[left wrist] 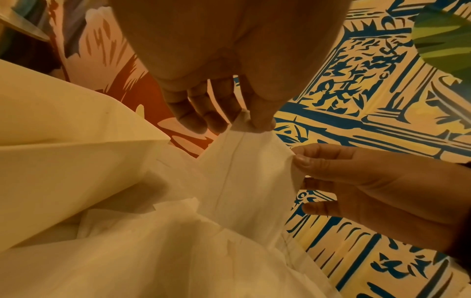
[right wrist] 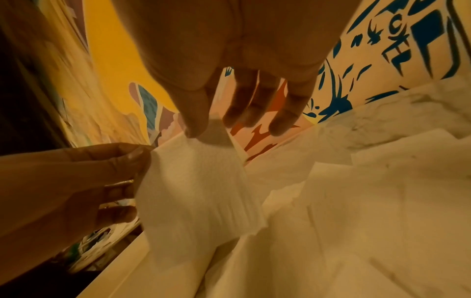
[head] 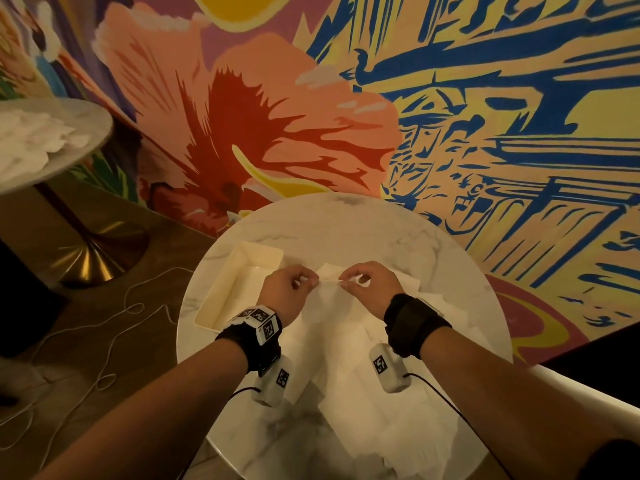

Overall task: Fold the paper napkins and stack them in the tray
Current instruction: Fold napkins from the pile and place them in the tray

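At frame centre, the left hand (head: 289, 284) and right hand (head: 367, 282) each pinch a top corner of one soft, creased white napkin (left wrist: 244, 171), lifted above loose napkins (head: 363, 344) on the round marble table (head: 398, 233); the rectangular cream tray (head: 239, 285) sits left.

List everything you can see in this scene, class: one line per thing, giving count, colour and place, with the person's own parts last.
held napkin: one, white, lifted above the table between both hands
loose napkins: a pile, count unclear, white, spread over the near table
tray: one, cream, left part of the near table, nothing visible inside
near table: one, round, white marble
far table: one, round, pale, upper left, more white napkins on it
mural wall: one, orange, red, blue, yellow, behind the tables
cord: white, on the floor, left
left hand: pinches the napkin's edge
right hand: pinches the same edge
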`<action>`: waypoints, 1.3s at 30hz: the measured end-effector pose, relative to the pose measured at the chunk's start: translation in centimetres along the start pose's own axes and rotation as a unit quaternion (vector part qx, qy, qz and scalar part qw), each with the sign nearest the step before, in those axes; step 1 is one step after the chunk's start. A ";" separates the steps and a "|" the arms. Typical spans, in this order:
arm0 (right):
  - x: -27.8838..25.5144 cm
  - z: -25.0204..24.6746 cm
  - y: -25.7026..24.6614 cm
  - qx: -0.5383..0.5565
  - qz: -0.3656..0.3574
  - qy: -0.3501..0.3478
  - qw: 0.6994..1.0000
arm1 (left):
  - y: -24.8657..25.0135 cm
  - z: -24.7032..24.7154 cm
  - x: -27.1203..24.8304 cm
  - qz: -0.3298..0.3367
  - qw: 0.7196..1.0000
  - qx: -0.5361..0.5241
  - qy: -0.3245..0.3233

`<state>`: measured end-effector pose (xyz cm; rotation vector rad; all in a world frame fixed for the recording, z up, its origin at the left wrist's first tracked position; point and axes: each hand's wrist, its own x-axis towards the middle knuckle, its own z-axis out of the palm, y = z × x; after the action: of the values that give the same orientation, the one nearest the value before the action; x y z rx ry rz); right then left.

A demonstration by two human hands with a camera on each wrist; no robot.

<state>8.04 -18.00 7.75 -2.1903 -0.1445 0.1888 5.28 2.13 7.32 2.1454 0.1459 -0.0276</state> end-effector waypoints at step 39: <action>1.3 4.9 -5.3 0.186 0.052 0.050 0.980 | -2.7 -6.2 0.0 -0.013 0.997 -0.027 -0.069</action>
<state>8.23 -10.78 9.05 -1.8301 0.0599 0.1504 4.74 8.74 8.44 2.0792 0.0939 -0.1846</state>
